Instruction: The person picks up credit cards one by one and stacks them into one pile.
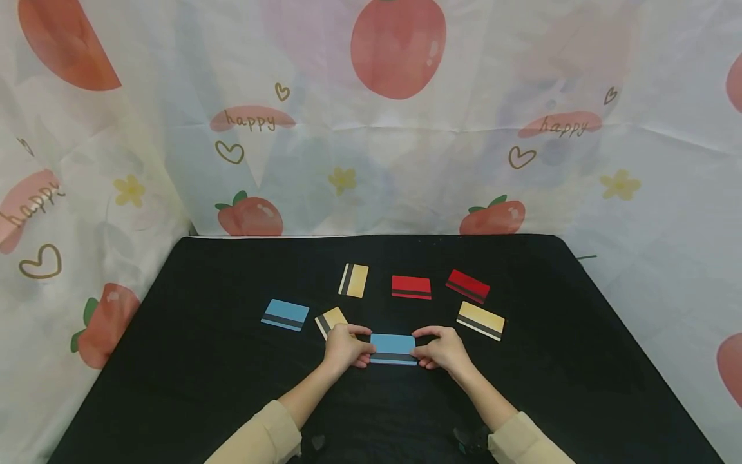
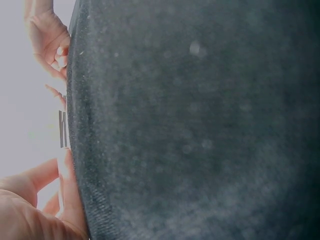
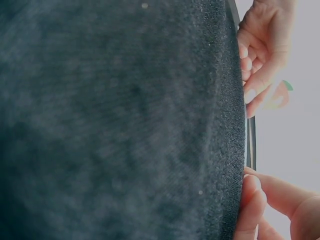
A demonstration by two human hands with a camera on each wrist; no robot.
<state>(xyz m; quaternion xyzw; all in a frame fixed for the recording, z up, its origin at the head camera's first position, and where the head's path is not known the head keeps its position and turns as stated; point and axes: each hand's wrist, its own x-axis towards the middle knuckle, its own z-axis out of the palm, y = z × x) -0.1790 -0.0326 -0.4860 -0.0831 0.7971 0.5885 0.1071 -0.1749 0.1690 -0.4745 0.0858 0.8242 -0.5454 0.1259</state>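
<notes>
A blue card (image 1: 393, 340) with a dark stripe along its lower part sits between both hands at the near middle of the table. My left hand (image 1: 343, 348) pinches its left edge, thumb on the face, index finger stretched along the top side. The right edge is pinched the same way by my right hand (image 1: 443, 349). In the left wrist view the left hand (image 2: 30, 212) appears at lower left, low over the cloth. The right wrist view has the right hand (image 3: 275, 210) at lower right, with the card seen nearly edge-on. A yellow card (image 1: 330, 318) lies partly hidden behind the left hand.
On the black tablecloth (image 1: 174, 361) lie a second blue card (image 1: 285, 314) at left, a yellow card (image 1: 353, 280) farther back, two red cards, one straight (image 1: 411, 287) and one tilted (image 1: 467, 285), and another yellow card (image 1: 481, 320) at right. A printed curtain (image 1: 400, 154) stands behind.
</notes>
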